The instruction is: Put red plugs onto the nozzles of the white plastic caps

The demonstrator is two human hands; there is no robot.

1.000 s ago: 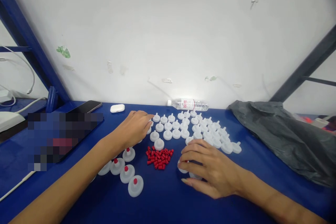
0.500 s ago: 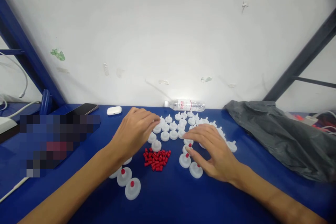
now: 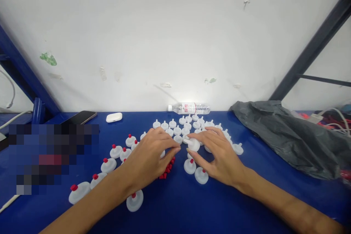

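Note:
My right hand (image 3: 223, 153) grips a white plastic nozzle cap (image 3: 194, 144) between thumb and fingers, its thin spout tipped to the left. My left hand (image 3: 156, 150) is closed in a pinch just left of that spout; whatever its fingertips hold is too small to make out. Beneath the left hand lies a pile of small red tips (image 3: 164, 173), partly hidden by it. Nozzle caps with red tips on their spouts, such as one red-tipped cap (image 3: 108, 165), sit to the left. Near my right thumb is another red-tipped cap (image 3: 202, 175). Bare-spouted caps (image 3: 172, 123) stand in a cluster behind both hands.
A clear plastic bottle (image 3: 189, 108) lies along the wall. At the back left are a white earbud case (image 3: 114, 117) and a phone (image 3: 83, 117). A dark grey plastic bag (image 3: 287, 139) drapes over the right side of the blue table (image 3: 170, 212).
My right hand has picked up a white nozzle cap. My left hand has moved right and nearer, from the cluster to over the red tips, close to the right hand. The view has shifted slightly.

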